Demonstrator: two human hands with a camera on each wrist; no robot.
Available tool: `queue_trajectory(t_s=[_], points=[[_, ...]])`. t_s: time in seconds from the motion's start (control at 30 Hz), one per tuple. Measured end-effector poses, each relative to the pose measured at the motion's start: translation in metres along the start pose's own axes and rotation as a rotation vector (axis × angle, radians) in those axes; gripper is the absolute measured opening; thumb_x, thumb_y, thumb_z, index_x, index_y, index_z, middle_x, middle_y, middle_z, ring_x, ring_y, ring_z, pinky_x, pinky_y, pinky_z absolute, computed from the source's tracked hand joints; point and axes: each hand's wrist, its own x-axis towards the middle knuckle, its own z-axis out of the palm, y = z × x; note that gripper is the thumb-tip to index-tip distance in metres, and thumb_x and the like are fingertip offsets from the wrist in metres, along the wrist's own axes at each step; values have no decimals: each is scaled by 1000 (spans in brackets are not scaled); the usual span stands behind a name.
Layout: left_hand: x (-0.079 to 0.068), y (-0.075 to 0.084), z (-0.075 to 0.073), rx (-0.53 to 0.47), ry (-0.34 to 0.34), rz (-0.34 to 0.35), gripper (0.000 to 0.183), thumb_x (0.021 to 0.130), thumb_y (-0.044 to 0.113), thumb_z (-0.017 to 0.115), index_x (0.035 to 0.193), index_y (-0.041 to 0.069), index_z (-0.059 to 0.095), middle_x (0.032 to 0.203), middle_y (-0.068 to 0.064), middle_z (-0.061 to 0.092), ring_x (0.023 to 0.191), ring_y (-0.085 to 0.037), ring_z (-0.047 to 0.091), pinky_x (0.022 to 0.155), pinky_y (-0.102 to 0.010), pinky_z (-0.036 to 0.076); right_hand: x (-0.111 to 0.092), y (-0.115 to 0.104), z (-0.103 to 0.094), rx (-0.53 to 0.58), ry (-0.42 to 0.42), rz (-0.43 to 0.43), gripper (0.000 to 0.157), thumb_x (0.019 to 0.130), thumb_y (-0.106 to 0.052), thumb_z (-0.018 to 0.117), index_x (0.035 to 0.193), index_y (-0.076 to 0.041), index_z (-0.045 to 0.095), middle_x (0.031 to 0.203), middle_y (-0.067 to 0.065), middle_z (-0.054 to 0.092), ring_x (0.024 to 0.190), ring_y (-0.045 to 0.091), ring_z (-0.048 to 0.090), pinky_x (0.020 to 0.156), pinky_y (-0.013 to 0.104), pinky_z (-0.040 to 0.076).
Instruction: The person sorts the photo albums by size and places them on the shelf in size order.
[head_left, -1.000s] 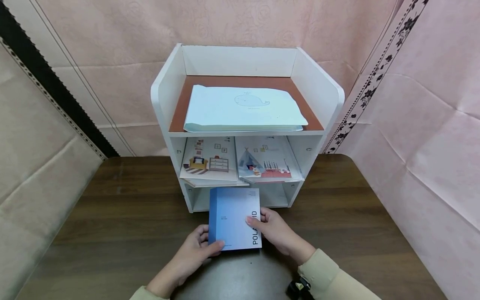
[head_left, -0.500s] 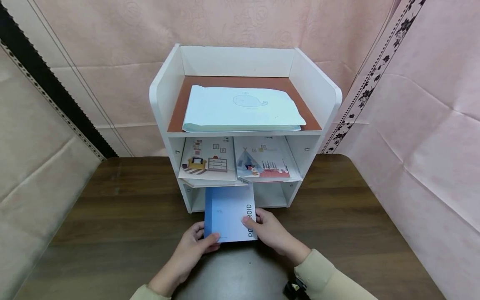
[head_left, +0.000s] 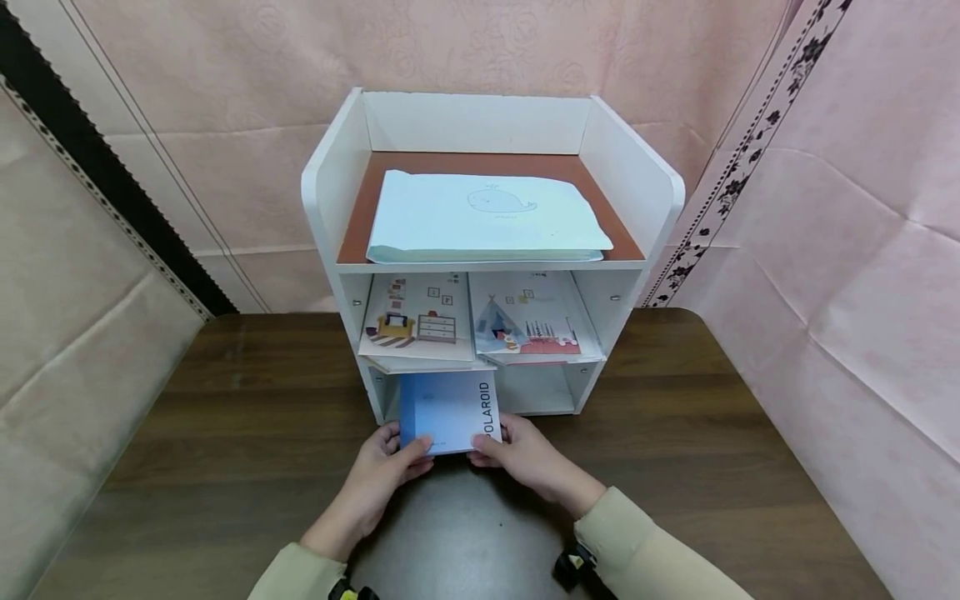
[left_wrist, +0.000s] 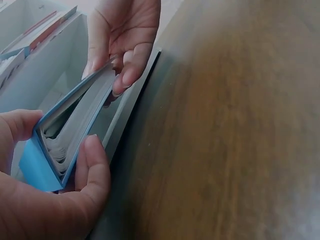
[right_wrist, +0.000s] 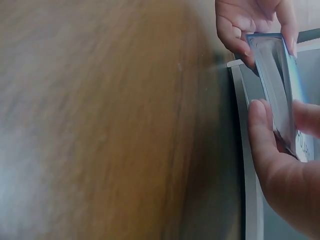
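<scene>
A blue photo album [head_left: 448, 408] with dark "POLAROID" lettering lies partly inside the bottom compartment of a white shelf unit [head_left: 536, 389]. Its far end is hidden under the middle shelf. My left hand [head_left: 382, 467] grips the near left corner, thumb on the cover and fingers beneath. On the near right corner my right hand [head_left: 528, 458] pinches the album the same way. The left wrist view shows the album's [left_wrist: 75, 125] open edge, with the pages bunched near the spine and a gap under the cover. In the right wrist view the album [right_wrist: 275, 75] sits between both hands.
Two white illustrated books [head_left: 420, 321] lie side by side on the middle shelf, their front edges jutting out above the album. A pale blue whale-printed bag [head_left: 491, 217] rests on the brown top shelf. The unit stands on a dark wooden table [head_left: 712, 467] against pink cloth.
Both hands have pushed the album forward and slightly left, so more of it is under the middle shelf. My right hand has slid down to the near right corner.
</scene>
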Motion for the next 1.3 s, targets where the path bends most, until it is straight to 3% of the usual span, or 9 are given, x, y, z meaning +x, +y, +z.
queue_trajectory(t_s=[0.37, 0.7, 1.3], points=[[8, 0, -4, -184, 4, -12, 67, 90, -1, 63, 141, -14, 22, 132, -30, 43, 112, -28, 57, 95, -40, 47, 16, 2, 11, 117, 94, 37, 35, 99, -9, 56, 131, 4, 48, 111, 17, 61, 96, 26, 66, 85, 36, 53], [14, -2, -6, -207, 49, -39, 53, 94, 4, 59, 135, -16, 31, 126, -27, 43, 110, -26, 59, 94, -36, 48, 30, 5, 15, 123, 119, 51, 33, 99, -10, 56, 129, 4, 50, 109, 17, 62, 95, 27, 66, 83, 34, 54], [17, -8, -10, -274, 21, -89, 52, 100, 9, 51, 136, -18, 25, 129, -33, 44, 112, -32, 58, 96, -37, 46, 37, 3, 22, 71, 147, 56, 33, 98, -14, 58, 124, 5, 54, 104, 16, 62, 91, 24, 67, 81, 34, 55]])
